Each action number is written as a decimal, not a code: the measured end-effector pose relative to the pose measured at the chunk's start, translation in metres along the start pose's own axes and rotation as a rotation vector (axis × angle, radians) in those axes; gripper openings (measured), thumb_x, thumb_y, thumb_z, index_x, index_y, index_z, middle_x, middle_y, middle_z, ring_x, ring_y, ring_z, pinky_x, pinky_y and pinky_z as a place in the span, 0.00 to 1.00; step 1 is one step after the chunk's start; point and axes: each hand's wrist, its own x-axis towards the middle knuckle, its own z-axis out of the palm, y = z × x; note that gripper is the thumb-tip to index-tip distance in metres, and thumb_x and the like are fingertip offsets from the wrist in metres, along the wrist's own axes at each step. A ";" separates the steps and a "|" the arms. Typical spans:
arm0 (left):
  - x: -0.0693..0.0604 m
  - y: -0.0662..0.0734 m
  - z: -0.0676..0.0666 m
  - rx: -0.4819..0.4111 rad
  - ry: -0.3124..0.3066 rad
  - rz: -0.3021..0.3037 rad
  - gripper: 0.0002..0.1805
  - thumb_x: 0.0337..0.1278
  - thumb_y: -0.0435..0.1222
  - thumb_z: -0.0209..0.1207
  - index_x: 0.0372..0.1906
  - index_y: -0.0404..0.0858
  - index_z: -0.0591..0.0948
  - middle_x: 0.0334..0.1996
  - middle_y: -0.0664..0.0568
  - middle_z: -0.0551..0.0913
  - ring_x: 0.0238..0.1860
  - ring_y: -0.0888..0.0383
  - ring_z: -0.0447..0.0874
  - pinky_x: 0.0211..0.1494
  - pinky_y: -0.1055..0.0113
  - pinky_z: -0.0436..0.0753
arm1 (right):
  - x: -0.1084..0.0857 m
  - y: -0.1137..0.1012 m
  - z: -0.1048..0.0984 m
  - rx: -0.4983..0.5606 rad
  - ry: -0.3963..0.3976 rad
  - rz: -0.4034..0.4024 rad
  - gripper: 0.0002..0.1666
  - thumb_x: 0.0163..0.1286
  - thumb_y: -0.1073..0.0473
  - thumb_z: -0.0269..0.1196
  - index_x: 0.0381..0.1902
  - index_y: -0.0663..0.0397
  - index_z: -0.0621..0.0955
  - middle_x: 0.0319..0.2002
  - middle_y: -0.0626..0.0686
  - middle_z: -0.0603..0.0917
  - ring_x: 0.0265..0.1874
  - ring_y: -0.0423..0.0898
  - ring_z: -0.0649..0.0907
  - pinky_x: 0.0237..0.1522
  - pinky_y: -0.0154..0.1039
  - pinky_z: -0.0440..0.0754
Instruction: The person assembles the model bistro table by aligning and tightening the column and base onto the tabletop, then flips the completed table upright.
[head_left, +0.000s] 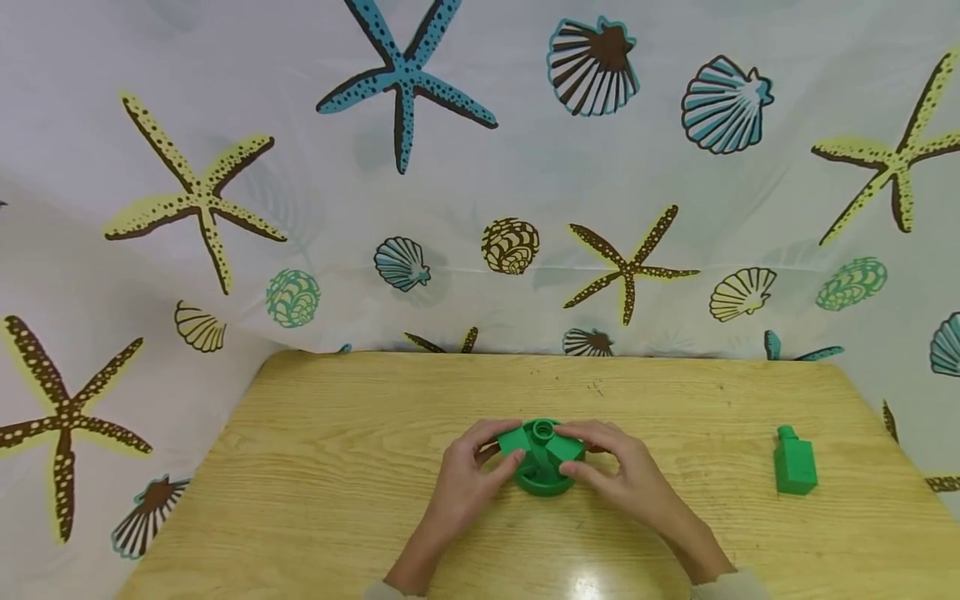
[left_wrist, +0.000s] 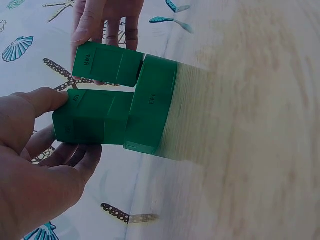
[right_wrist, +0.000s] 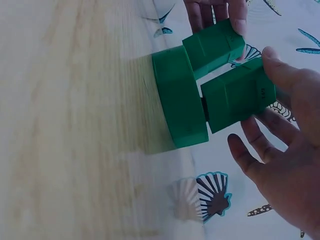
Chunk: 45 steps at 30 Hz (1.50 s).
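Note:
A round green base (head_left: 543, 488) lies on the wooden table, with a ring-shaped socket (head_left: 543, 429) at its far side. Two green blocks rise from it side by side. My left hand (head_left: 467, 477) pinches the left block (left_wrist: 92, 120) between thumb and fingers. The right block (right_wrist: 240, 95) is gripped the same way by my right hand (head_left: 628, 473). In the right wrist view a narrow dark gap shows between the right block and the base's rim; the left block meets the base in the left wrist view. Small printed numbers mark the pieces. The blocks' lower ends are hidden inside the base.
Off to the right on the wooden table (head_left: 337, 467) stands another green block (head_left: 795, 467) with a narrow peg on its top. A white cloth (head_left: 465, 192) printed with starfish and shells hangs behind the table and along both sides.

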 end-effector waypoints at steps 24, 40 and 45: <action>0.001 -0.003 -0.001 -0.009 -0.009 -0.009 0.20 0.66 0.31 0.67 0.61 0.34 0.82 0.58 0.43 0.81 0.63 0.47 0.78 0.66 0.60 0.79 | 0.020 0.001 0.000 -0.092 -0.010 0.015 0.22 0.73 0.57 0.69 0.63 0.50 0.82 0.52 0.48 0.84 0.44 0.46 0.86 0.42 0.39 0.89; 0.001 -0.004 -0.001 -0.042 0.003 0.002 0.19 0.65 0.30 0.67 0.60 0.37 0.84 0.57 0.44 0.81 0.63 0.49 0.79 0.66 0.61 0.79 | 0.013 0.003 -0.011 -0.057 0.021 0.046 0.27 0.69 0.68 0.69 0.65 0.57 0.80 0.55 0.54 0.84 0.46 0.52 0.87 0.47 0.39 0.88; 0.002 -0.004 -0.002 -0.039 -0.003 0.004 0.19 0.65 0.30 0.67 0.60 0.37 0.84 0.57 0.44 0.82 0.62 0.49 0.79 0.65 0.60 0.80 | 0.010 0.005 -0.012 -0.122 0.012 0.052 0.28 0.68 0.61 0.72 0.65 0.49 0.81 0.53 0.49 0.82 0.41 0.45 0.85 0.40 0.39 0.89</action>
